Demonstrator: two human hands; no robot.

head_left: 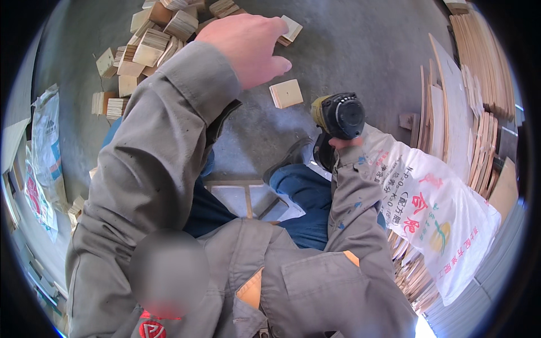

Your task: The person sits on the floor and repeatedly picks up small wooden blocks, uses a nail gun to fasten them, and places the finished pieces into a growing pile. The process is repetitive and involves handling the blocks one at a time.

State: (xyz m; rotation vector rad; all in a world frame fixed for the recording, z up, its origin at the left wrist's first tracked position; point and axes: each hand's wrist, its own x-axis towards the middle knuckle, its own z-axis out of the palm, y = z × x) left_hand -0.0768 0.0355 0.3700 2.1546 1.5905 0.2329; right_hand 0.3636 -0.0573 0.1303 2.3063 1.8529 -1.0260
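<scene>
We reach for blocks, tool in hand.
Our left hand (pixel 248 45), fingers loosely apart, hovers over wooden blocks (pixel 149 48); our right hand (pixel 338 142), mostly hidden, is clamped on a nail gun (pixel 340 115).

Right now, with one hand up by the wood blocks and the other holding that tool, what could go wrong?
The left hand reaches out over the pile of plywood blocks; loosely stacked, they might topple if bumped. The right hand holds a nail gun low beside the person's shoe and knee, so an accidental shot could hurt the leg. The single block on the concrete floor lies close to the tool, where fingers might stray.
</scene>
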